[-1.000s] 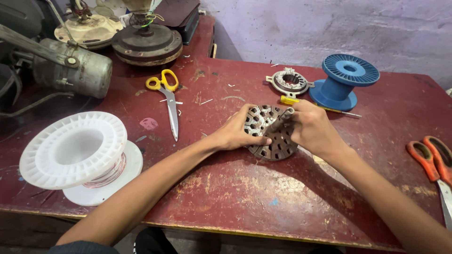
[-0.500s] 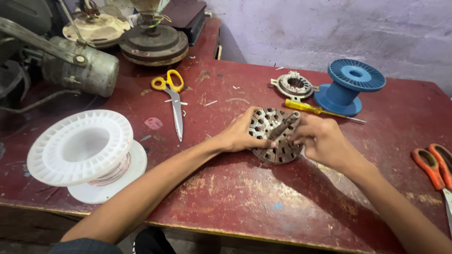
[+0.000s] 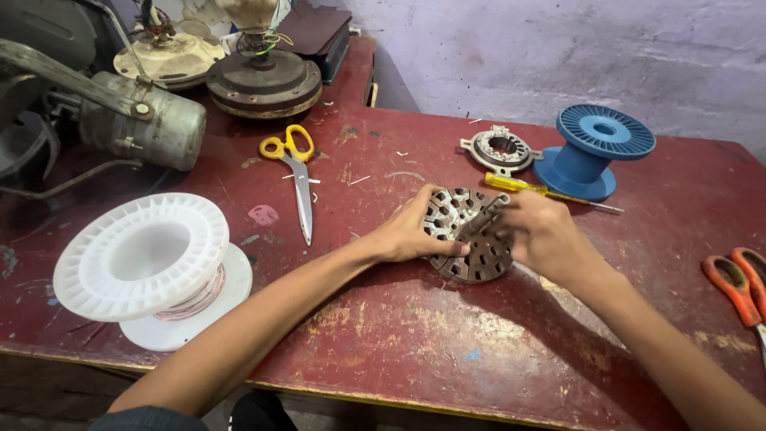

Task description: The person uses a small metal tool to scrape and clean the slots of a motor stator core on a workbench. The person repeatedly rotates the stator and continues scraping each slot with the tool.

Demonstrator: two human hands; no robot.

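Observation:
A round slotted metal stator core (image 3: 472,254) lies flat on the red table (image 3: 415,335) near its middle. My left hand (image 3: 415,231) grips the core's left rim, thumb on top. My right hand (image 3: 542,235) is on the core's right side, fingers pinched on a small grey piece at its upper edge; what that piece is I cannot tell. Both forearms reach in from the bottom of the view.
A large white spool (image 3: 144,263) stands at the left. Yellow-handled scissors (image 3: 297,177) lie behind it. A blue spool (image 3: 594,148), a yellow screwdriver (image 3: 542,191) and a smaller stator ring (image 3: 501,150) sit at the back. Orange scissors (image 3: 738,283) are at the right edge; motor parts (image 3: 263,80) crowd the back left.
The view has shifted slightly. Both hands stay on the core, with small finger movements at its upper right edge.

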